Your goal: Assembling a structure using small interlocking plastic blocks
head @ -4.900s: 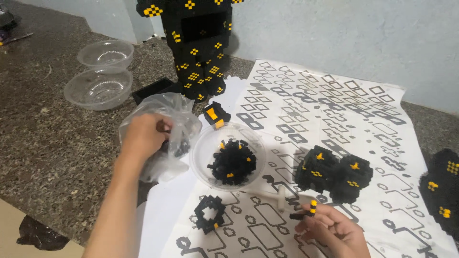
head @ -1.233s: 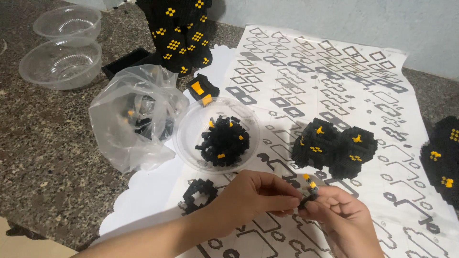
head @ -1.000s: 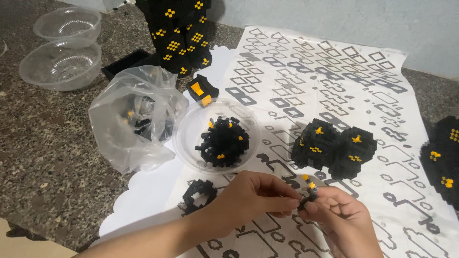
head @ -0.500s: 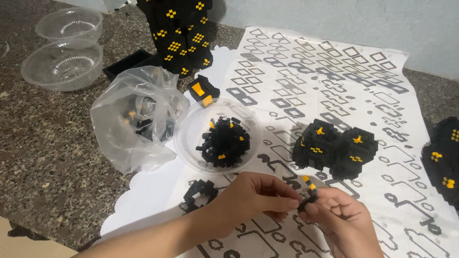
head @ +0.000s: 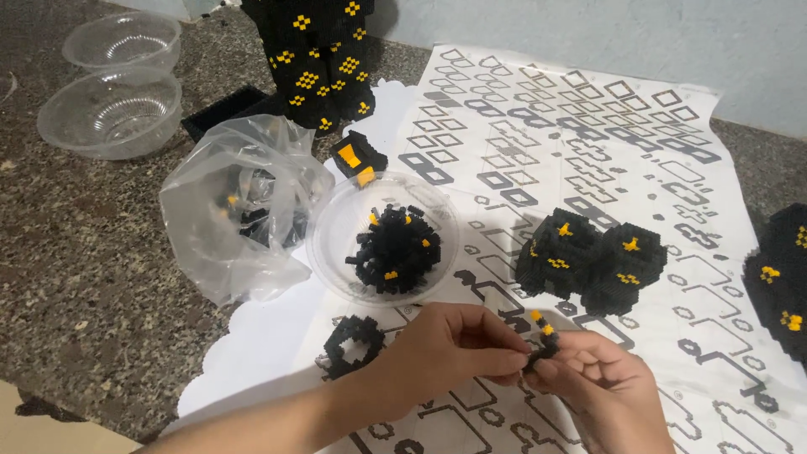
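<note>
Both hands meet low in the head view over a white instruction sheet (head: pixel 588 134) printed with black shapes. My left hand (head: pixel 454 349) and my right hand (head: pixel 601 382) pinch a small black brick piece with yellow studs (head: pixel 542 340) between their fingertips. Just above them stands a clear bowl (head: pixel 324 244) holding a heap of black and yellow bricks (head: pixel 393 250). A small black brick ring (head: pixel 353 343) lies on the sheet left of my left hand. A built black two-lobed block (head: pixel 588 261) sits above my right hand.
A clear plastic bag (head: pixel 227 214) with bricks lies left of the bowl. Two empty clear bowls (head: pixel 113 109) stand far left on the speckled stone counter. A tall black and yellow brick model (head: pixel 315 59) rises at the back. Another black model (head: pixel 782 273) sits at the right edge.
Five seconds ago my left hand was at the plastic bag; it has since come over to my right hand. In the last second both hands stay together, fingers shifting slightly on the small piece.
</note>
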